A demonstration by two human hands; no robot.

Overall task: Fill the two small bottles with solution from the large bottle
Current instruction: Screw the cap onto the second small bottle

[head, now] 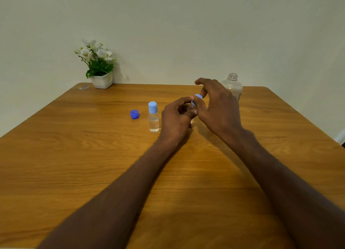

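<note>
Blue-capped small bottle stands filled and closed, so one's done. Left hand grips the second bottle mid-table while right fingers pinch its cap, probably closing it. Big bottle behind stays uncapped, dark cap aside

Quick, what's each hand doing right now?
Left hand: grips the small bottle.
Right hand: pinches that bottle's light blue cap.

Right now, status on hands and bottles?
Left hand grips second small bottle; right hand pinches its light-blue cap. First small bottle capped, upright. Large bottle uncapped behind. Nothing blocking.
</note>
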